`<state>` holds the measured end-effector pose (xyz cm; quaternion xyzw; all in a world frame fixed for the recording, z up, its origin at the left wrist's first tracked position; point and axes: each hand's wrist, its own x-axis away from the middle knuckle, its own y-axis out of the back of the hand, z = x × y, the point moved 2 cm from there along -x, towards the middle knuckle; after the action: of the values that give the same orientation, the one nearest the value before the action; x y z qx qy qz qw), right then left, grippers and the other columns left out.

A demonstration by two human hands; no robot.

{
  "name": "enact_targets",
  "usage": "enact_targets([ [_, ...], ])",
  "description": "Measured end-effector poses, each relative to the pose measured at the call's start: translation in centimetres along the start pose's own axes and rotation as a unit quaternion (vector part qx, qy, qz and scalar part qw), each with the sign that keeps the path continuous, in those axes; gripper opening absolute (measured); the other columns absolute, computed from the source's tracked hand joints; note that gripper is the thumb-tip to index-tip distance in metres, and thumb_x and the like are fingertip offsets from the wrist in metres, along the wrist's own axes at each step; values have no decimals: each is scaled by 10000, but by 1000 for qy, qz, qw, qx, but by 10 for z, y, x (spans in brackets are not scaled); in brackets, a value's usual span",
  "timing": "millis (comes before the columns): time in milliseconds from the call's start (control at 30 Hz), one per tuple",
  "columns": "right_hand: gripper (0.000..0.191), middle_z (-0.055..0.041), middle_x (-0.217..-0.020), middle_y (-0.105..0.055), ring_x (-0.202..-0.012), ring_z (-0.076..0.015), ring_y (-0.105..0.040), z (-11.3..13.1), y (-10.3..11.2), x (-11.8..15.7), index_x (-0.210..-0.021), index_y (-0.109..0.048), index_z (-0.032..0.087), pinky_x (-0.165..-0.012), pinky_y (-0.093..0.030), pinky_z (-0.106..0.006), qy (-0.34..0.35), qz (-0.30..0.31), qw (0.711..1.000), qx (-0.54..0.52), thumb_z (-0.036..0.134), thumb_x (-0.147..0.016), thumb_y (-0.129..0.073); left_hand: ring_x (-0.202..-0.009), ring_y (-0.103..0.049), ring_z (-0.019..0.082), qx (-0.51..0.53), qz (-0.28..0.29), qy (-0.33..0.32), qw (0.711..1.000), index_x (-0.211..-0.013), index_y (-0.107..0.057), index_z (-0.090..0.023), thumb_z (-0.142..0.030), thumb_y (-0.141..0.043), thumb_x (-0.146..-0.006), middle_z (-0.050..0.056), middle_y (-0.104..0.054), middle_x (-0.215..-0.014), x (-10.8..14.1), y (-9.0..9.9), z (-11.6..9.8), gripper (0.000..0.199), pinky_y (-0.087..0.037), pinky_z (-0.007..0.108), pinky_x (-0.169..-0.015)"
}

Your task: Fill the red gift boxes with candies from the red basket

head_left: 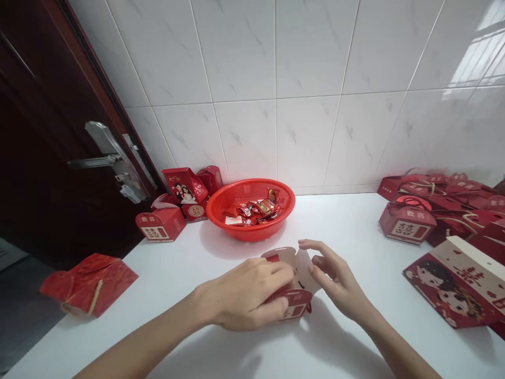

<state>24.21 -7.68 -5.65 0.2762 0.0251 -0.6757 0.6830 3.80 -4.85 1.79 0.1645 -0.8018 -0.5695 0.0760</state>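
1. Head view: the box [295,304] sits open on the desk [335,221], between the two hands and nearer the camera than the basket [252,230].
2. Left hand [248,295] grasps the box, its thumb along the near face and its fingers over the opening.
3. Right hand [339,276] has its fingers loosely curved and apart, the thumb at the white flap [305,268]; I cannot tell whether it pinches it.
4. Behind the box, a strip of white desk runs up to the basket, which holds sweets [256,209] and stands near the tiled wall [244,131].
5. To the right, a wide stretch of desk separates the right hand from the pile [453,197] and the cartoon box [450,289], which lies tilted.
6. To the left, white desk shows between the left forearm and the cord-tied box [92,287], whose outer end overlaps the desk's slanting left edge in this view.
7. More red boxes [161,223] cluster just left of the basket, near the door [47,131].
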Motion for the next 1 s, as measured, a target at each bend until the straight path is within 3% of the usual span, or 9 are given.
enact_targets([
  [100, 218, -89, -1342, -568, -645, -92, -566, -3, 1, 3, -1079, -637, 257, -682, -540, -294, 18, -10, 1000, 20, 245, -956, -458, -774, -602, 178, 44, -20, 39, 998, -1030, -595, -195, -344, -398, -1014, 38, -680, -954, -3, 6, 3, 247, -449, 288, -721],
  [233, 233, -98, -1348, -570, -889, -161, -669, -5, 1, 7, -1053, -642, 257, -716, -560, -287, 32, 0, 999, 33, 188, -948, -446, -717, -560, 157, 20, -52, 69, 996, -956, -648, -197, -342, -305, -1059, 14, -635, -803, -1, 15, 12, 387, -404, 276, -702],
  [367, 277, -100, -1348, -581, -1172, -212, -621, -1, 0, 10, -1054, -632, 250, -829, -562, -305, 78, -6, 994, 75, 117, -935, -420, -660, -531, 179, -69, -5, 136, 988, -851, -694, -195, -421, -443, -1007, 12, -578, -665, 7, 19, 19, 371, -375, 286, -644],
  [467, 303, -99, -1330, -602, -1191, -206, -611, 2, -1, 12, -1056, -622, 242, -893, -555, -326, 114, -3, 988, 108, 74, -923, -408, -769, -604, 215, -86, 12, 171, 981, -1110, -689, -232, -530, -577, -913, 27, -645, -821, 13, 13, 18, 375, -425, 290, -681],
  [600, 309, -86, -1248, -665, -1090, -215, -636, 2, -4, 13, -1038, -622, 235, -857, -574, -368, 146, 12, 976, 161, 54, -919, -402, -942, -652, 289, -93, 22, 251, 963, -1462, -455, -249, -650, -558, -870, 99, -646, -1172, 17, 0, 12, 723, -494, 349, -760],
  [700, 293, -83, -1261, -677, -1147, -255, -614, 0, -6, 14, -1030, -623, 233, -887, -575, -437, 141, 6, 972, 190, 66, -922, -408, -952, -663, 318, -99, 26, 292, 951, -1534, -360, -232, -756, -503, -834, 146, -605, -1263, 19, -7, 8, 886, -517, 383, -773],
  [833, 276, -76, -1269, -686, -1367, -317, -479, -2, -7, 17, -1130, -620, 255, -998, -523, -530, 118, -2, 970, 213, 138, -957, -439, -1019, -652, 366, -90, 1, 276, 957, -1556, -336, -219, -862, -497, -744, 207, -495, -1432, 25, -17, 8, 1049, -525, 445, -818],
  [900, 286, -88, -1302, -670, -1340, -310, -521, -3, -8, 18, -1234, -591, 258, -1003, -530, -509, 103, 7, 973, 209, 207, -984, -462, -1067, -636, 391, -84, -16, 268, 960, -1562, -329, -214, -877, -499, -727, 223, -426, -1508, 29, -24, 10, 1080, -515, 484, -856],
  [1000, 322, -106, -1329, -656, -1157, -279, -666, -4, -11, 19, -1311, -560, 253, -904, -589, -422, 70, 43, 978, 190, 313, -1003, -489, -1177, -585, 438, -81, -18, 276, 958, -1575, -299, -194, -902, -507, -687, 237, -341, -1579, 33, -31, 12, 1156, -481, 530, -928],
])
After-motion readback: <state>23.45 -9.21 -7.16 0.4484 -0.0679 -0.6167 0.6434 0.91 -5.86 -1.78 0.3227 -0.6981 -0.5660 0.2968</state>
